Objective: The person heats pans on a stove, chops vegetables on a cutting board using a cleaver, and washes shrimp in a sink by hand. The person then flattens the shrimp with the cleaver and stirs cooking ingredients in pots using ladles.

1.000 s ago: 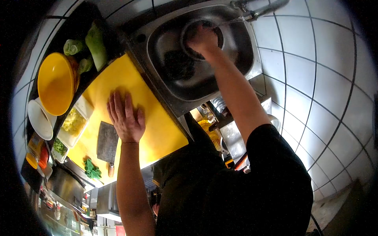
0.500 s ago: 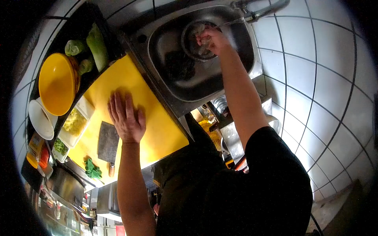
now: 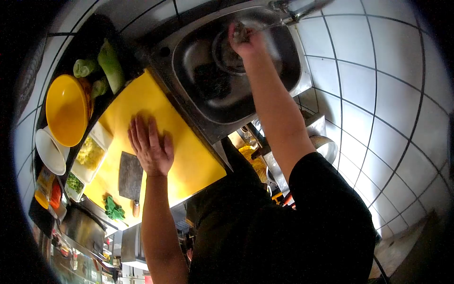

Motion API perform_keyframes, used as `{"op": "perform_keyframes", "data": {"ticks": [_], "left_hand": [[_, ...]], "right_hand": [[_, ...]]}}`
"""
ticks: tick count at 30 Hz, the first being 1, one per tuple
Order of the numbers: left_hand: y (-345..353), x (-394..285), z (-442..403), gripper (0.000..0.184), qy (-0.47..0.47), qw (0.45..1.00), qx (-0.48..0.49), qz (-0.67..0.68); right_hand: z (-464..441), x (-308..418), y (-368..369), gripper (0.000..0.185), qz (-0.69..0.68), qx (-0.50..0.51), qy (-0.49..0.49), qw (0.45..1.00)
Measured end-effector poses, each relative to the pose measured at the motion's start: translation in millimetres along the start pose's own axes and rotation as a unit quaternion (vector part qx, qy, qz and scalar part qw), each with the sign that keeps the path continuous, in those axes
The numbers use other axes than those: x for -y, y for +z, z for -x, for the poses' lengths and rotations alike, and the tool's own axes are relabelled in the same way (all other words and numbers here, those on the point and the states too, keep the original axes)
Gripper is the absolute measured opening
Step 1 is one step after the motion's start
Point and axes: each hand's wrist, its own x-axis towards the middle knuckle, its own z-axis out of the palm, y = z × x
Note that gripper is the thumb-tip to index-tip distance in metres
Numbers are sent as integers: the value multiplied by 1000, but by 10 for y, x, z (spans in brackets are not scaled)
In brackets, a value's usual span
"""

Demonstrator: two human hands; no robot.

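My left hand (image 3: pixel 152 149) lies flat on the yellow cutting board (image 3: pixel 191 158), fingers stretched out and nothing in it. Beside it is a cleaver (image 3: pixel 130 175) with a dark wide blade and a wooden handle. Over the sink (image 3: pixel 189 97), my right hand (image 3: pixel 247 45) is closed around a pale wet clump (image 3: pixel 240 32), too blurred to name its kind. Below that hand a round metal bowl (image 3: pixel 218 59) stands in the basin, partly hidden by the hand and forearm. Water seems to run from the faucet (image 3: pixel 293 18) at the upper right.
Left of the board stand a yellow bowl (image 3: pixel 67 111), a white bowl (image 3: pixel 49 149), and containers of yellow chopped food (image 3: pixel 90 154) and green chopped food (image 3: pixel 74 183). Long green vegetables (image 3: pixel 111 66) lie behind. A green crumpled item (image 3: pixel 113 208) rests near the cleaver handle. White tiles (image 3: pixel 359 80) line the right wall.
My right hand has risen from inside the bowl toward its far edge, lifting the pale clump. The left hand stays flat on the board; the view has shifted slightly.
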Motion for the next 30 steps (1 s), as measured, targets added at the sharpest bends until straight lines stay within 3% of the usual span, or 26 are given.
{"op": "perform_keyframes", "data": {"ticks": [2, 8, 14, 17, 20, 26, 30], "left_hand": [[0, 1, 4, 57, 1, 1000, 2, -2], [-5, 11, -4, 57, 5, 1000, 4, 1], [0, 21, 5, 57, 8, 1000, 3, 0], [16, 33, 16, 58, 12, 1000, -4, 3], [16, 31, 17, 58, 10, 1000, 0, 2], [12, 28, 25, 58, 8, 1000, 1, 1], [16, 31, 38, 57, 5, 1000, 1, 0]], "right_hand": [[-32, 53, 15, 30, -52, 39, 21, 998], [-77, 98, 94, 31, -92, -32, 16, 995], [-34, 129, 67, 31, -122, -13, 94, 988], [-11, 95, 135, 32, -98, -47, 67, 992], [-125, 125, 52, 31, -52, 2, 64, 997], [-128, 151, 52, 21, -58, -37, 92, 993], [-175, 215, 11, 25, -82, -8, 117, 990]]}}
